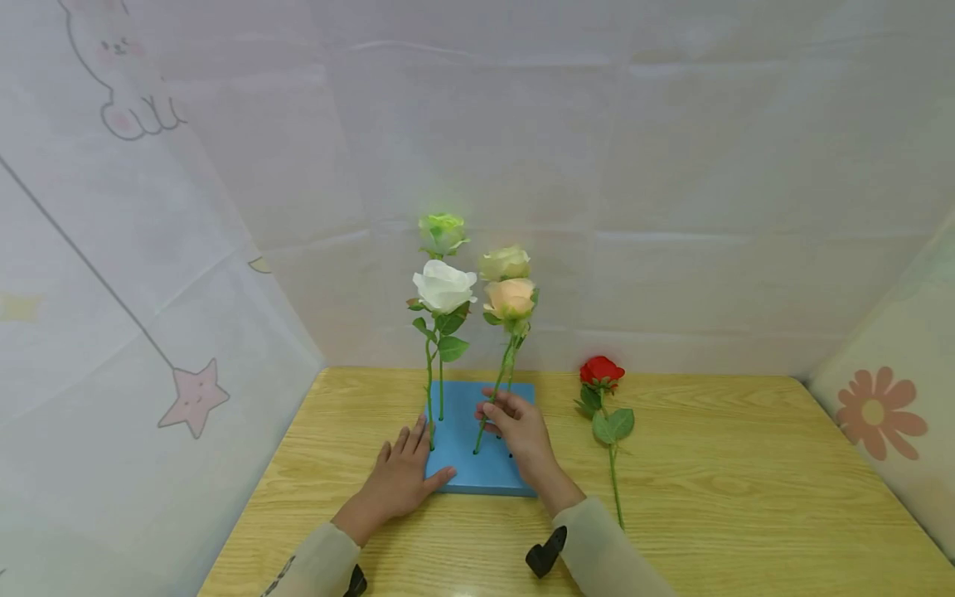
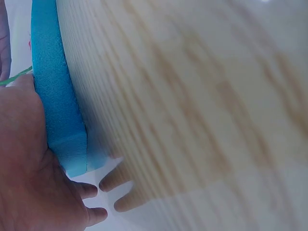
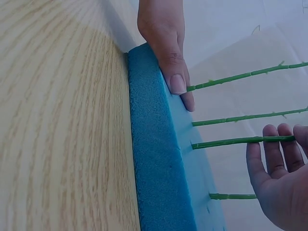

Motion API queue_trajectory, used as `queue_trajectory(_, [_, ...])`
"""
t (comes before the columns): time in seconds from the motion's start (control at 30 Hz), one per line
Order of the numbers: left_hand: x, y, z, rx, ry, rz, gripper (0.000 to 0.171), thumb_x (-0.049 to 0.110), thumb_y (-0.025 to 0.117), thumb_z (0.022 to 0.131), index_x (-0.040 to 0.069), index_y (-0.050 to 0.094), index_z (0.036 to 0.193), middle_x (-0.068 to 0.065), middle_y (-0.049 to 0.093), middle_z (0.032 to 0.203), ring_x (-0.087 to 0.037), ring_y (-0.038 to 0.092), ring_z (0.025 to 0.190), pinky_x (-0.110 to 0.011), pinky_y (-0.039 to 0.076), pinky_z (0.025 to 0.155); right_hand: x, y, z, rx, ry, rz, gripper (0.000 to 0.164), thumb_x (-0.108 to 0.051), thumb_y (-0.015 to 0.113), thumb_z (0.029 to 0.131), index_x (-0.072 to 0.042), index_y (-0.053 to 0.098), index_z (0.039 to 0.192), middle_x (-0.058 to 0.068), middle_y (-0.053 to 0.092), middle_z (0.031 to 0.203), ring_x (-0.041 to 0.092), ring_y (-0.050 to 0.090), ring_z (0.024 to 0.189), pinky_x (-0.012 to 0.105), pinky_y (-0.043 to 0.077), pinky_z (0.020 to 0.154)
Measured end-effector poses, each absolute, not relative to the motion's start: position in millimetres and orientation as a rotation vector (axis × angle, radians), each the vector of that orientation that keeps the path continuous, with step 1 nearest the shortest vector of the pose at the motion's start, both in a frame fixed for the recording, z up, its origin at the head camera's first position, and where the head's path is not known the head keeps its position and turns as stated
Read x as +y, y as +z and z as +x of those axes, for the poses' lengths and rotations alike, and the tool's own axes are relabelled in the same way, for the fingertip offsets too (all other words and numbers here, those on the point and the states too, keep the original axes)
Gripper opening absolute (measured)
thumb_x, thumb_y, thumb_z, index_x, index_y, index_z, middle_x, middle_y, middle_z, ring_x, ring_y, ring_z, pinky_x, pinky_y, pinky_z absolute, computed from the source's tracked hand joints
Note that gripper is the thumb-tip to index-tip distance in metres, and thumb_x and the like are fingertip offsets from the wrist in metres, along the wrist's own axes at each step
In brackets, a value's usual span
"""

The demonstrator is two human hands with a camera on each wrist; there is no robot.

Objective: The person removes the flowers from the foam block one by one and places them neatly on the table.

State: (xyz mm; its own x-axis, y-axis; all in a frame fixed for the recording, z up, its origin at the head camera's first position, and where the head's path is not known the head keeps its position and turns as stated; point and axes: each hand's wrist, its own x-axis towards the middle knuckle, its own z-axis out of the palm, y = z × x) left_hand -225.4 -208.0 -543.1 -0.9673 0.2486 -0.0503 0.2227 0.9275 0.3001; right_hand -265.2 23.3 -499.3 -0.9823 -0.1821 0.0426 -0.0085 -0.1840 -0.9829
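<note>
A blue foam block lies on the table with several artificial roses upright in it. My right hand pinches the stem of the peach rose between thumb and fingers. In the right wrist view, that green stem meets the block's top face. The left hand lies along the block's left side, fingers spread and thumb over the front corner. A white rose and a light green rose stand at the block's left; a cream rose rises behind the peach one.
A red rose with green leaves lies on the wooden table, right of the block. Pale printed cloth hangs behind the table and along both sides. Small holes show in the block near the right hand.
</note>
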Motion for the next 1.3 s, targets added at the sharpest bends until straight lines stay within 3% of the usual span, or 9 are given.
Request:
queue_trajectory(0.3, [-206.0, -541.8, -225.3, 2.987, 0.462, 0.384, 0.099, 0.075, 0.039, 0.097, 0.003, 0.018, 0.162, -0.013, 0.007, 0.170, -0.046, 0.017, 0.152, -0.070, 0.018, 0.115, 26.5, -485.2, -258.7, 1.989, -2.336, -0.211, 0.029, -0.023, 0.068, 0.099, -0.012, 0.072, 0.126, 0.011, 0.074, 0.111, 0.023, 0.071, 0.105, 0.037, 0.058, 0.090])
queue_trajectory(0.67, [-207.2, -541.2, -226.7, 2.977, 0.442, 0.360, 0.098, 0.074, 0.041, 0.097, 0.005, 0.016, 0.163, -0.012, 0.006, 0.170, -0.045, 0.017, 0.152, -0.069, 0.018, 0.116, 41.4, -463.2, -254.6, 1.926, -2.398, -0.358, 0.034, -0.021, 0.067, 0.100, -0.009, 0.067, 0.132, 0.026, 0.069, 0.116, 0.029, 0.072, 0.102, 0.040, 0.058, 0.090])
queue_trajectory(1.0, [-206.7, -542.9, -225.9, 2.985, 0.464, 0.374, 0.097, 0.072, 0.042, 0.098, 0.004, 0.018, 0.162, -0.013, 0.007, 0.170, -0.046, 0.018, 0.152, -0.070, 0.019, 0.115, 58.5, -459.4, -244.7, 1.968, -2.334, -0.443, 0.034, -0.024, 0.065, 0.101, -0.016, 0.066, 0.134, 0.017, 0.072, 0.118, 0.028, 0.072, 0.103, 0.041, 0.058, 0.090])
queue_trajectory(1.3, [-209.7, -544.5, -227.0, 2.984, 0.472, 0.377, 0.098, 0.074, 0.040, 0.097, 0.005, 0.015, 0.163, -0.012, 0.006, 0.170, -0.045, 0.017, 0.152, -0.070, 0.018, 0.115, 89.3, -452.8, -239.9, 1.996, -2.309, -0.462, 0.036, -0.021, 0.066, 0.100, -0.005, 0.065, 0.132, 0.023, 0.071, 0.117, 0.027, 0.074, 0.099, 0.042, 0.059, 0.088])
